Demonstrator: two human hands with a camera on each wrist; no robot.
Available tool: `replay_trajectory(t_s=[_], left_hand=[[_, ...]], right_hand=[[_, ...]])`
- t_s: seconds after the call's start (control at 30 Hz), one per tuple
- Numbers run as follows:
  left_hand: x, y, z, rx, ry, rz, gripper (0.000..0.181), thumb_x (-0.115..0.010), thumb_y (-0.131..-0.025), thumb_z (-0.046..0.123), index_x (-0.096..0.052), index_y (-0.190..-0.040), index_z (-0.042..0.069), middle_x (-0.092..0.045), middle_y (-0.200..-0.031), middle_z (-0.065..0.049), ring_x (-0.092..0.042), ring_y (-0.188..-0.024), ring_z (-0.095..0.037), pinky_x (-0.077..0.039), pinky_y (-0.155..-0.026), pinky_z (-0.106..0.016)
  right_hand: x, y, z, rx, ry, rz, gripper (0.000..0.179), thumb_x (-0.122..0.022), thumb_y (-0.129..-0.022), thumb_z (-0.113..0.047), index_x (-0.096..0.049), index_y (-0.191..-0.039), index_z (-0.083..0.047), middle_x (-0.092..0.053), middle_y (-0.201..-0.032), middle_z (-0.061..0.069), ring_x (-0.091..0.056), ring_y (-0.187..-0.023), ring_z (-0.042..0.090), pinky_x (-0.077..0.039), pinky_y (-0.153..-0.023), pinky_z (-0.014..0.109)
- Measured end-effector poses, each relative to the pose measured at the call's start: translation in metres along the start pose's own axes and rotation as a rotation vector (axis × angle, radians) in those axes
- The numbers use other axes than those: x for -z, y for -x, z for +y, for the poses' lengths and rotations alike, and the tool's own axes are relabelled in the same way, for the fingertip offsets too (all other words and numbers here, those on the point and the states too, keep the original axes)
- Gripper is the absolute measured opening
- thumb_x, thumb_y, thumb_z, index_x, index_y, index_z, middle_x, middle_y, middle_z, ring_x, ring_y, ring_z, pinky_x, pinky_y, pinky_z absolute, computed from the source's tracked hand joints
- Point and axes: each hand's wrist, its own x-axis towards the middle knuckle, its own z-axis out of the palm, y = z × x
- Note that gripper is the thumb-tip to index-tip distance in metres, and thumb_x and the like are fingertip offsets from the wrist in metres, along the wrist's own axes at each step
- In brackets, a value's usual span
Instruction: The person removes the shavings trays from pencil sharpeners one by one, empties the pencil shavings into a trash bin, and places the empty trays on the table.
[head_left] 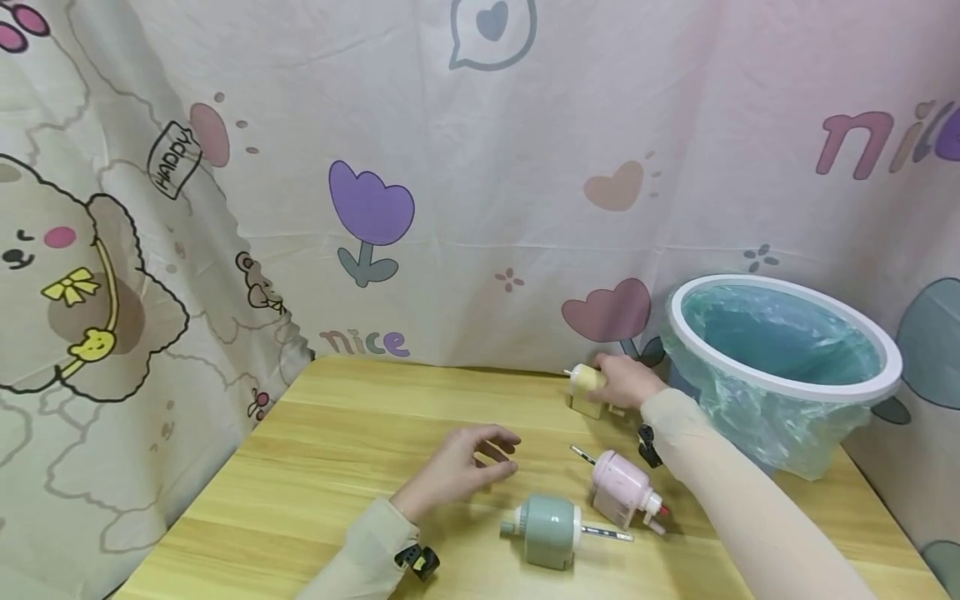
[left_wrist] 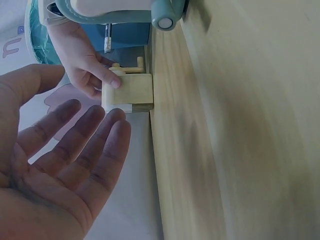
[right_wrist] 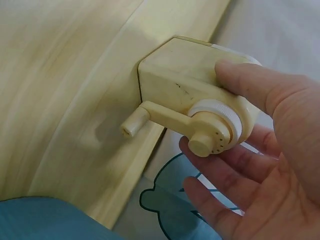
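At the back of the table, my right hand (head_left: pixel 630 382) grips a yellow hand-crank pencil sharpener (head_left: pixel 587 380). In the right wrist view, the thumb lies on the sharpener's body (right_wrist: pixel 175 70) and the fingers curl round its other side, beside the crank handle (right_wrist: pixel 165 117). My left hand (head_left: pixel 461 465) hovers above the table with fingers spread and nothing in it. Just right of it stands a green pencil sharpener (head_left: pixel 551 529) with a pencil (head_left: pixel 609 533) sticking out. A pink pencil sharpener (head_left: pixel 621 483), also with a pencil (head_left: pixel 582 454) in it, stands between the hands.
A bin (head_left: pixel 787 392) with a white rim and a green plastic liner stands at the right, close to my right forearm. A printed cloth (head_left: pixel 480 167) hangs behind the wooden table (head_left: pixel 360 417) and along both sides.
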Motion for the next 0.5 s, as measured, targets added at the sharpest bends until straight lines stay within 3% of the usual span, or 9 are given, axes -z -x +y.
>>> replay_trajectory(t_s=[0.1, 0.27, 0.5], left_hand=[[0.001, 0.0, 0.0, -0.005, -0.011, 0.005, 0.041, -0.077, -0.099, 0.023, -0.069, -0.136, 0.008, -0.072, -0.129, -0.021, -0.075, -0.108, -0.025, -0.063, -0.085, -0.02], [0.005, -0.002, -0.001, -0.012, -0.036, 0.032, 0.041, -0.077, -0.099, 0.024, -0.068, -0.138, 0.011, -0.074, -0.127, -0.018, -0.075, -0.107, -0.024, -0.063, -0.087, -0.024], [0.011, -0.003, 0.002, -0.015, -0.029, 0.05, 0.041, -0.077, -0.1, 0.025, -0.067, -0.138, 0.014, -0.073, -0.127, -0.02, -0.075, -0.108, -0.026, -0.065, -0.084, -0.026]], right_hand=[[-0.004, -0.001, 0.005, 0.017, 0.022, 0.025, 0.056, -0.087, -0.084, -0.042, -0.067, -0.12, -0.005, -0.071, -0.094, 0.01, -0.063, -0.075, 0.026, -0.053, -0.064, 0.044], [0.022, 0.021, -0.03, -0.028, -0.042, -0.005, 0.051, -0.087, -0.084, -0.032, -0.07, -0.122, -0.003, -0.074, -0.098, 0.009, -0.066, -0.078, 0.023, -0.054, -0.067, 0.039], [0.03, 0.033, -0.038, -0.006, -0.058, 0.098, 0.051, -0.083, -0.087, -0.036, -0.07, -0.124, -0.004, -0.075, -0.096, 0.007, -0.065, -0.075, 0.018, -0.054, -0.066, 0.033]])
